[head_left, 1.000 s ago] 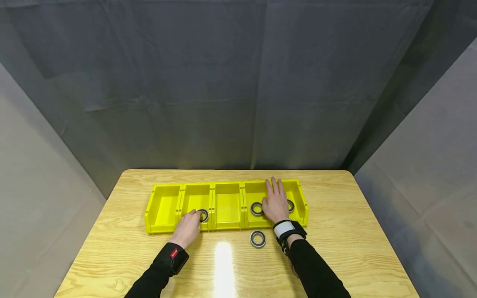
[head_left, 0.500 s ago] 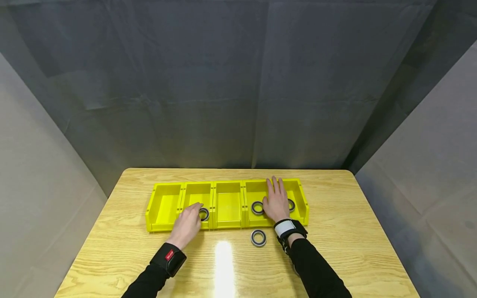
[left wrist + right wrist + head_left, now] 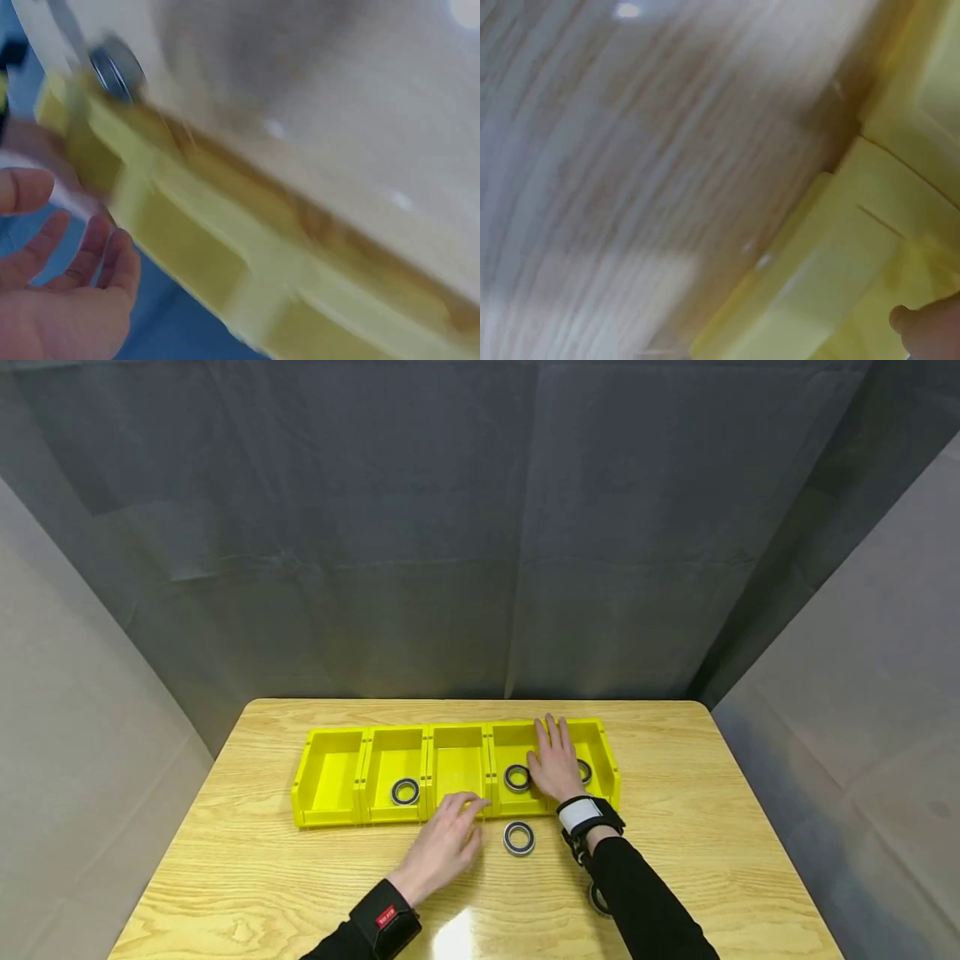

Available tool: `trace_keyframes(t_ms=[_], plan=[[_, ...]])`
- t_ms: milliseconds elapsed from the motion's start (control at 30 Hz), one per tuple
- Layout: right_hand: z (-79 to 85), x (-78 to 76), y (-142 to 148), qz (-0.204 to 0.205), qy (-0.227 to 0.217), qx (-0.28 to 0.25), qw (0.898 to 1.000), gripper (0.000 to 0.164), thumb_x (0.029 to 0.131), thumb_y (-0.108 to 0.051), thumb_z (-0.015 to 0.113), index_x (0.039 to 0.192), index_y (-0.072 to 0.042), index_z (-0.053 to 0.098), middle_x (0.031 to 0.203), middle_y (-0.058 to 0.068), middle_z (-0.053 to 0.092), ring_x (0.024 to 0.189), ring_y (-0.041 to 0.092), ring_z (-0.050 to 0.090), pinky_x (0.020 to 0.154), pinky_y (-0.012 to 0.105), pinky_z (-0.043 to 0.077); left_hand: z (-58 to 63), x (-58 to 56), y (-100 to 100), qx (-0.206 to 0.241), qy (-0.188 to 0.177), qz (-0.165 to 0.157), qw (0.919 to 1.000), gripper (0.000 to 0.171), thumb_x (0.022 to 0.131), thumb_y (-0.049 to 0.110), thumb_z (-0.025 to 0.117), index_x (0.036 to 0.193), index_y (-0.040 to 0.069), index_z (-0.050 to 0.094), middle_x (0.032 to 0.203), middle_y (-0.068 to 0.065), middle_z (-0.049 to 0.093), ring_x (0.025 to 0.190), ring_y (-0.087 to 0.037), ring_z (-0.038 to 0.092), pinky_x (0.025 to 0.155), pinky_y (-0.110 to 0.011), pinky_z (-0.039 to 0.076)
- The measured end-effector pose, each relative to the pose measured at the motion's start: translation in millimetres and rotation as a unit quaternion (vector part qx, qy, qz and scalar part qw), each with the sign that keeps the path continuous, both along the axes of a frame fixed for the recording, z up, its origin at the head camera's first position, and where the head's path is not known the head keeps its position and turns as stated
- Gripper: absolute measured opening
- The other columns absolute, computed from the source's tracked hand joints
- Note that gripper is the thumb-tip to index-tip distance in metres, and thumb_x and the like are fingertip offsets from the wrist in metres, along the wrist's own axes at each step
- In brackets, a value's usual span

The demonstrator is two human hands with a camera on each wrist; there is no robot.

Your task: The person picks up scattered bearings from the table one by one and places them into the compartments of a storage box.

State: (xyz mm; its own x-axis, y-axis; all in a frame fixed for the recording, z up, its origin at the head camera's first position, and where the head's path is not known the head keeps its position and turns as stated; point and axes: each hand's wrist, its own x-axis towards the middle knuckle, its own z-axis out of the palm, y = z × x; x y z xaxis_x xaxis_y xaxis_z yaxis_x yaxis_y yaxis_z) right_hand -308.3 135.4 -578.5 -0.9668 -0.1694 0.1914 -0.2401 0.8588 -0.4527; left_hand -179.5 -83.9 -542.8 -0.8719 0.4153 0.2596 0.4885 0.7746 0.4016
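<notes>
My left hand hovers over the table in front of the middle yellow bin, its fingers loosely bent with nothing held. In the left wrist view its fingers are spread apart. To the right of it a ball bearing lies on the wood. My right hand reaches over the right-hand bins with straight fingers; what lies beneath the palm is hidden. A bearing sits just left of its thumb, and another bearing shows partly to its right. One more bearing lies in the second bin from the left.
The yellow bins stand in a row across the wooden table. Partly behind the right sleeve is a further bearing. A grey curtain hangs behind the table, with light panels at the sides.
My left hand has left the bearing in the second bin and moved right and nearer, in front of the middle bin. My right hand has stayed in place.
</notes>
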Motion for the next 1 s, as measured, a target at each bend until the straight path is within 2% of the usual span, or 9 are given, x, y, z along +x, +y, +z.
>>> trace_keyframes(t_ms=[167,333,500,700,867,1000], plan=[[5.1,-3.4,4.5,0.011,-0.074,-0.028,0.997,0.059,0.104,-0.02,0.047,0.156,0.003,0.028,0.166,0.027,0.016,0.155,0.047,0.005,0.12,0.07,0.022,-16.9,14.9,34.4,-0.044,-0.028,-0.05,0.9974,0.042,0.094,0.017,0.067,0.134,0.009,0.06,0.129,-0.009,0.061,0.121,-0.023,0.058,0.101,-0.039,0.054],[15.5,-8.8,9.8,0.033,-0.162,-0.044,0.985,0.064,0.108,-0.03,0.037,0.16,-0.001,0.015,0.169,0.022,0.001,0.156,0.042,-0.01,0.121,0.072,0.012,-31.0,18.1,54.2,-0.089,-0.031,-0.057,0.994,0.04,0.093,0.023,0.068,0.132,0.013,0.062,0.132,-0.011,0.059,0.122,-0.025,0.056,0.097,-0.039,0.055],[31.8,-9.1,12.9,0.047,-0.238,-0.059,0.968,0.066,0.11,-0.038,0.029,0.163,-0.008,0.004,0.17,0.016,-0.012,0.156,0.037,-0.021,0.12,0.074,0.004,-44.4,15.6,64.8,-0.133,-0.002,-0.057,0.9895,0.039,0.092,0.026,0.068,0.129,0.016,0.064,0.132,-0.012,0.058,0.121,-0.027,0.056,0.093,-0.038,0.056],[38.8,-9.5,10.5,0.046,-0.26,-0.038,0.964,0.067,0.11,-0.041,0.028,0.163,-0.01,0.001,0.17,0.015,-0.014,0.156,0.036,-0.022,0.12,0.075,0.003,-52.1,10.2,71.6,-0.155,0.046,-0.048,0.9856,0.035,0.091,0.024,0.071,0.125,0.02,0.066,0.127,-0.012,0.058,0.115,-0.027,0.056,0.084,-0.033,0.057],[39.4,-9.0,9.4,0.036,-0.26,-0.019,0.965,0.069,0.109,-0.044,0.028,0.163,-0.012,0.001,0.171,0.014,-0.013,0.156,0.035,-0.022,0.12,0.075,0.005,-52.5,5.8,76.2,-0.161,0.062,-0.031,0.9845,0.042,0.089,0.024,0.075,0.129,0.021,0.064,0.129,-0.014,0.056,0.113,-0.028,0.057,0.078,-0.03,0.058],[39.3,-8.0,9.8,0.031,-0.26,-0.016,0.965,0.07,0.109,-0.045,0.029,0.163,-0.012,0.001,0.171,0.013,-0.013,0.156,0.035,-0.022,0.12,0.075,0.004,-50.4,2.9,80.9,-0.181,0.081,-0.023,0.9798,0.039,0.088,0.024,0.076,0.126,0.02,0.066,0.123,-0.013,0.059,0.107,-0.026,0.059,0.072,-0.026,0.057]])
